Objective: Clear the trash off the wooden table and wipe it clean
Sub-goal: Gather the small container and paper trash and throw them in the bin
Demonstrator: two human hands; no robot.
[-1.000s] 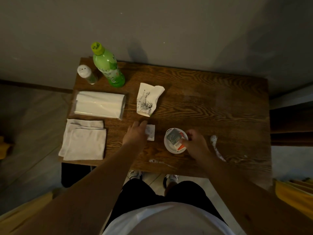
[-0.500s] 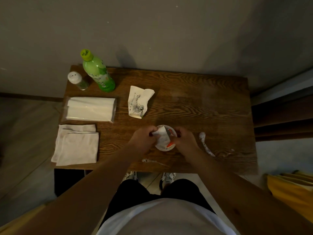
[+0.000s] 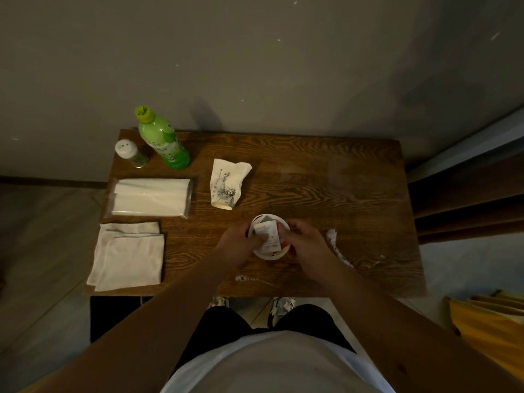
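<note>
Since a second ago, my left hand [image 3: 241, 241] has left the small white packet's old spot on the wood and come over to the white cup [image 3: 268, 239], bringing the packet [image 3: 266, 235] with it — half a second back it was just arriving at the rim. Now I see the left fingers pinching that packet and pressing it down into the cup's mouth, on top of a grey and a red wrapper already inside. My right hand [image 3: 304, 242] wraps the cup's right side and grips it, steadying it on the wooden table [image 3: 326, 177].

Everything else I place from that two-handed grip. Just right of my right hand lies a white smear [image 3: 336, 246] trailing toward the near edge, and a smaller white streak [image 3: 246, 278] sits near the front edge below my left wrist. Beyond the cup, a little left, a crumpled paper cup [image 3: 226, 184] with a drawing on it lies on its side, apart from both hands. Well left of the grip a folded cloth [image 3: 127, 256] rests at the near corner, with a pack of tissues [image 3: 150, 197] just behind it. At the far left corner stand a green bottle [image 3: 164, 143] and a small shaker [image 3: 129, 153], side by side — both upright.
</note>
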